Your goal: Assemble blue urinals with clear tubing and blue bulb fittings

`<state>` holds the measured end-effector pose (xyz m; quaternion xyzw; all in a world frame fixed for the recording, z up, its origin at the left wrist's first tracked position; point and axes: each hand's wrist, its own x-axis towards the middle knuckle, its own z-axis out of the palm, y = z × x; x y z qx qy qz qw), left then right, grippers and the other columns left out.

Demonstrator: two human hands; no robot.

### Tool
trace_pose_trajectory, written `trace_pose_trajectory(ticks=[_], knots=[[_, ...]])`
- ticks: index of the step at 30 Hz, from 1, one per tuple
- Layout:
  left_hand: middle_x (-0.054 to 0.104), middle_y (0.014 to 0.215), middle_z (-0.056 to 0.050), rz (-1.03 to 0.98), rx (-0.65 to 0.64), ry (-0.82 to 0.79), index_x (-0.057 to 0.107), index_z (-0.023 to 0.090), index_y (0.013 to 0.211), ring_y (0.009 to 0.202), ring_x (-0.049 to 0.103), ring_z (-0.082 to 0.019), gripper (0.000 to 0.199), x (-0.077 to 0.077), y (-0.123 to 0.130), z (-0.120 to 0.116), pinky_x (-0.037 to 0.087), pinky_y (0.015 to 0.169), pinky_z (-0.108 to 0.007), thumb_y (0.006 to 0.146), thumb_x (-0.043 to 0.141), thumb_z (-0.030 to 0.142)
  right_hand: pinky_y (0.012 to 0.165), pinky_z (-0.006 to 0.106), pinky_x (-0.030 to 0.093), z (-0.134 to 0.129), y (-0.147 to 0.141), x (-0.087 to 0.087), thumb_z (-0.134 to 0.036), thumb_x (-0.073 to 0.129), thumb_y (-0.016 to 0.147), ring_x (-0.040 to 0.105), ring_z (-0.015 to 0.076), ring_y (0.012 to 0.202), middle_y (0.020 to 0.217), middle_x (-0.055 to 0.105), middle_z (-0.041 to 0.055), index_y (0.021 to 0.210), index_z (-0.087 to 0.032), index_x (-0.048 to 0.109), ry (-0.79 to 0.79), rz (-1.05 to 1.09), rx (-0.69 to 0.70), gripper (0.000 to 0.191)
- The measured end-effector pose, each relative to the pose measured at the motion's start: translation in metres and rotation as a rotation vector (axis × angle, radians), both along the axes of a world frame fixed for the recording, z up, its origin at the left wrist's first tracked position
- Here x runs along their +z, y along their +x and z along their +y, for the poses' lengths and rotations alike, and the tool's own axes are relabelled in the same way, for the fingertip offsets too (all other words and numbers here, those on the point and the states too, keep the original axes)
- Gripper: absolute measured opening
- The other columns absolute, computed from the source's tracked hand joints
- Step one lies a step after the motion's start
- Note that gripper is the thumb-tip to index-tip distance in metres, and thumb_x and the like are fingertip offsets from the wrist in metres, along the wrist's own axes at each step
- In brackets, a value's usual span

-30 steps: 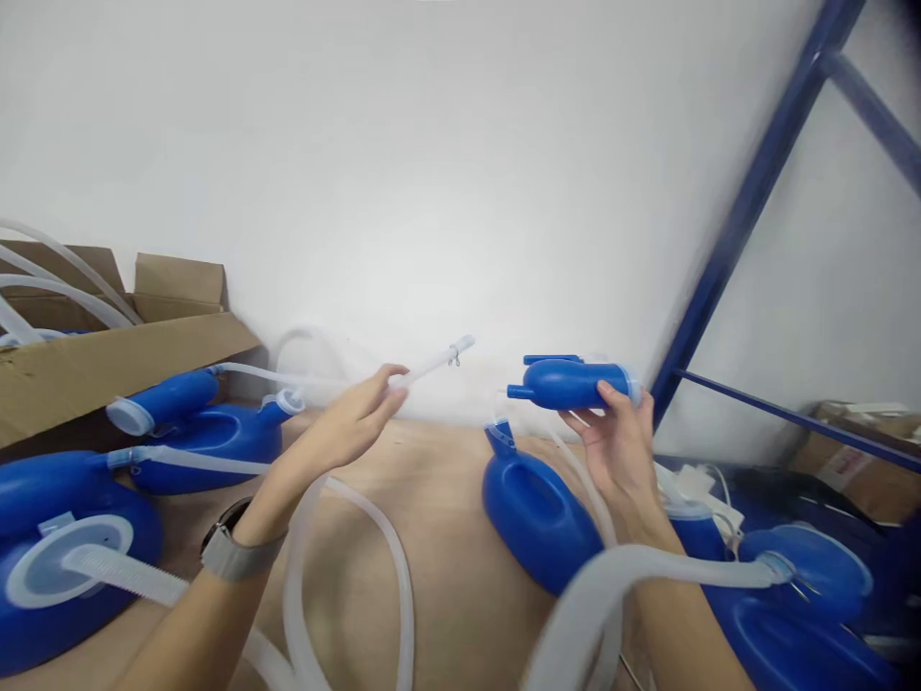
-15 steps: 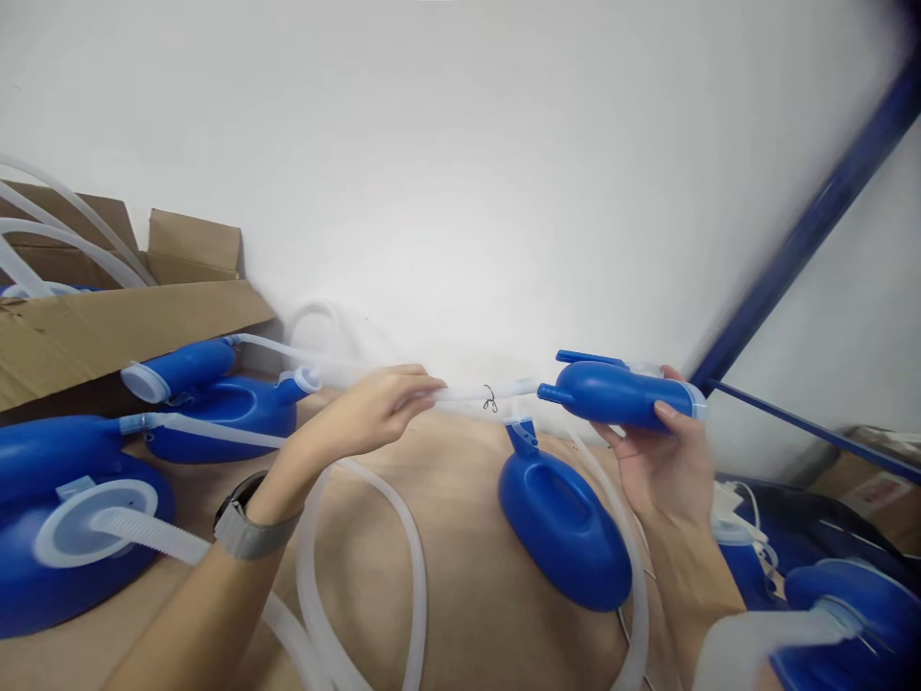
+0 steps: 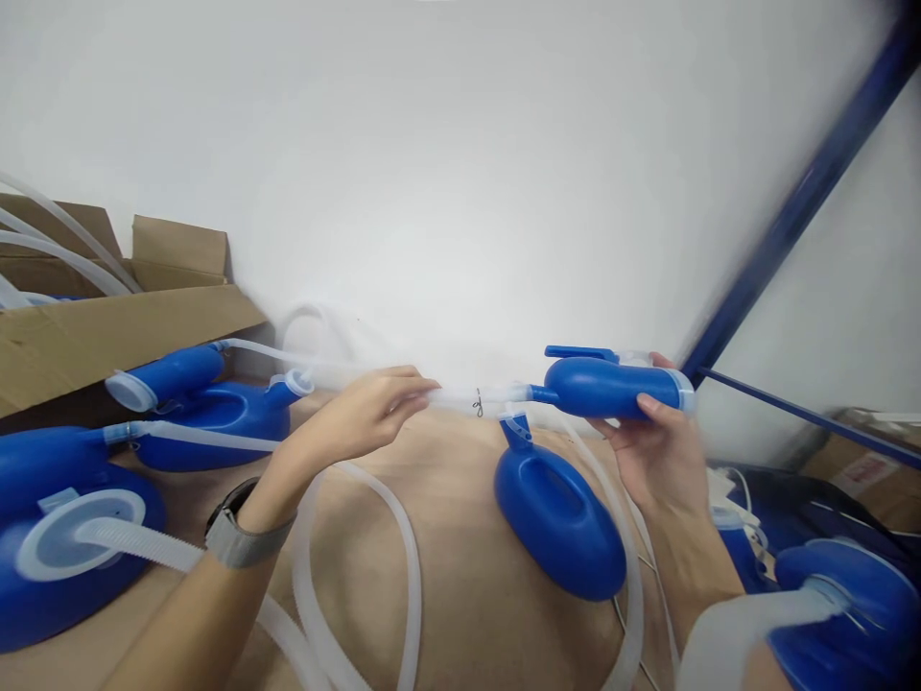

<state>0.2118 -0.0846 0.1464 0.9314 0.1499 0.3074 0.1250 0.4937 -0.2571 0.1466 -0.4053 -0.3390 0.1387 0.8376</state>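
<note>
My left hand pinches a translucent white hose between thumb and fingers. A thin dark wire clip hangs around the hose, right of my fingertips. My right hand grips a blue urinal cup, a plastic cylinder with a side handle and a pale rim facing right. The cup's narrow spout points left and meets the hose's end; how deep it sits inside is hard to see. Below them a blue urinal bottle with a moulded grip lies on the brown surface.
Several blue urinal bottles and cups with hoses lie at left, including a large one. A cardboard box stands behind them. Looped hose crosses the foreground. More blue containers are at right, below a blue metal frame.
The cup's spout and the hose end are now pressed together, with the wire clip slightly further left. The whole view has shifted a little; both hands keep their grips.
</note>
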Motion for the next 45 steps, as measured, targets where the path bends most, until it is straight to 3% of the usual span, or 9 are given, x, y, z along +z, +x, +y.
trace_pose_trajectory(ticks=[8,12,18,24,28,34,37,41,45], knots=[[0.071,0.107,-0.006,-0.048,-0.044,0.047,0.063,0.022,0.145,0.088,0.066,-0.02,0.043,-0.002,0.012,-0.028,0.05,0.079,-0.033,0.106,0.047,0.031,0.086,0.046,0.067,-0.004,-0.013,-0.007,-0.026,0.094,0.059,0.07,0.0234,0.098,0.113,0.067,-0.0033,0.125,-0.041,0.061,-0.046,-0.094,0.127,0.076],[0.066,0.093,-0.002,-0.028,-0.042,0.164,0.074,0.024,0.124,0.072,0.061,-0.016,0.037,-0.003,0.015,-0.036,0.043,0.069,-0.03,0.107,0.053,0.049,0.09,0.045,0.066,-0.013,-0.022,-0.008,-0.029,0.096,0.062,0.072,0.0227,0.093,0.111,0.069,-0.004,0.128,-0.043,0.061,-0.115,-0.171,0.155,0.077],[0.065,0.093,-0.004,-0.007,-0.01,0.224,0.063,0.019,0.096,0.073,0.06,-0.017,0.037,0.003,0.012,-0.035,0.038,0.064,-0.031,0.113,0.037,0.039,0.076,0.035,0.066,-0.024,-0.007,-0.005,-0.03,0.1,0.057,0.072,0.0224,0.092,0.116,0.071,0.0011,0.152,-0.039,0.05,-0.202,-0.426,0.071,0.107],[0.064,0.083,-0.002,-0.015,-0.022,0.179,0.058,0.021,0.092,0.067,0.057,-0.017,0.035,0.007,0.006,-0.038,0.036,0.063,-0.031,0.112,0.036,0.038,0.063,0.028,0.062,-0.029,0.005,-0.001,-0.031,0.102,0.048,0.068,0.0207,0.088,0.111,0.066,0.0011,0.111,-0.03,0.067,-0.284,-0.705,-0.02,0.073],[0.061,0.076,0.0,-0.018,-0.035,0.105,0.058,0.021,0.09,0.067,0.056,-0.017,0.034,0.007,0.006,-0.038,0.036,0.064,-0.03,0.11,0.036,0.037,0.08,0.038,0.064,-0.032,-0.005,-0.003,-0.036,0.1,0.056,0.07,0.0267,0.106,0.112,0.066,0.0013,0.101,-0.03,0.064,-0.185,-0.829,-0.11,0.057],[0.056,0.069,0.003,0.0,-0.06,-0.045,0.059,0.021,0.085,0.061,0.051,-0.015,0.036,0.007,0.009,-0.037,0.035,0.062,-0.03,0.109,0.038,0.036,0.099,0.056,0.061,-0.036,-0.013,-0.004,-0.021,0.099,0.059,0.072,0.0302,0.116,0.115,0.072,-0.0017,0.084,-0.031,0.065,0.055,-1.069,-0.201,0.043],[0.062,0.073,0.002,0.003,-0.073,-0.061,0.066,0.02,0.096,0.065,0.056,-0.016,0.032,0.009,0.007,-0.038,0.038,0.064,-0.029,0.109,0.041,0.036,0.108,0.064,0.056,-0.037,-0.013,-0.001,-0.024,0.1,0.057,0.071,0.0323,0.119,0.11,0.074,-0.0032,0.078,-0.033,0.066,0.06,-1.049,-0.211,0.04],[0.074,0.089,-0.001,0.015,-0.102,0.054,0.067,0.022,0.125,0.075,0.067,-0.018,0.027,0.009,0.002,-0.041,0.044,0.068,-0.029,0.107,0.054,0.037,0.09,0.057,0.063,-0.037,-0.015,0.002,-0.026,0.103,0.05,0.074,0.0303,0.099,0.101,0.074,-0.0007,0.08,-0.034,0.068,0.049,-1.047,-0.236,0.046],[0.076,0.097,-0.005,-0.011,-0.124,0.227,0.069,0.02,0.12,0.079,0.071,-0.019,0.03,0.005,0.005,-0.046,0.046,0.069,-0.029,0.112,0.046,0.038,0.078,0.049,0.061,-0.034,-0.016,0.0,-0.036,0.105,0.043,0.067,0.0256,0.083,0.088,0.067,-0.0013,0.088,-0.034,0.067,0.065,-1.001,-0.317,0.059]])
